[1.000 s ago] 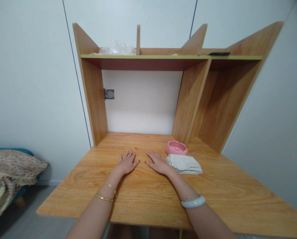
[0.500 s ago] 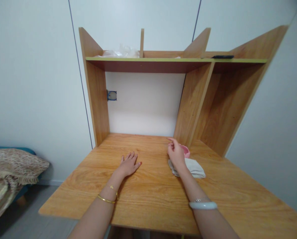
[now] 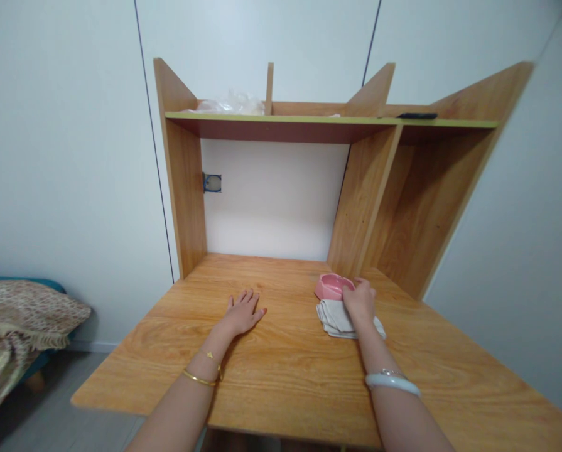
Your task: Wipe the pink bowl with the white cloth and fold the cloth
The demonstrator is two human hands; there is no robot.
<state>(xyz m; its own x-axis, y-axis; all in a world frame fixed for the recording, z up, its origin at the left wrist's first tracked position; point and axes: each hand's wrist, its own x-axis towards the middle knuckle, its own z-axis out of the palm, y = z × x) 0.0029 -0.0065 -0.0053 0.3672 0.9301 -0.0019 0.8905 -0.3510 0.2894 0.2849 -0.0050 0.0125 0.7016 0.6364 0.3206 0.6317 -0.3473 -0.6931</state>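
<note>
My left hand (image 3: 243, 312) lies flat on the wooden desktop (image 3: 281, 370), fingers spread and holding nothing. At the right side of the pink bowl (image 3: 330, 287) is my right hand (image 3: 360, 302), its thumb at the bowl's rim and its other fingers bent beyond it. Whether those fingers grip the bowl is hard to make out. A folded light grey cloth (image 3: 337, 319) lies just in front of the bowl, partly under my right hand and wrist.
A wooden shelf unit (image 3: 281, 129) stands at the back of the desk, with a clear plastic bag (image 3: 233, 103) and a dark flat object (image 3: 417, 116) on top. A patterned blanket (image 3: 26, 314) covers furniture at the far left.
My right hand has moved right, from the bowl's left side to its right side, uncovering more of the bowl and cloth. My left hand has stayed in place.
</note>
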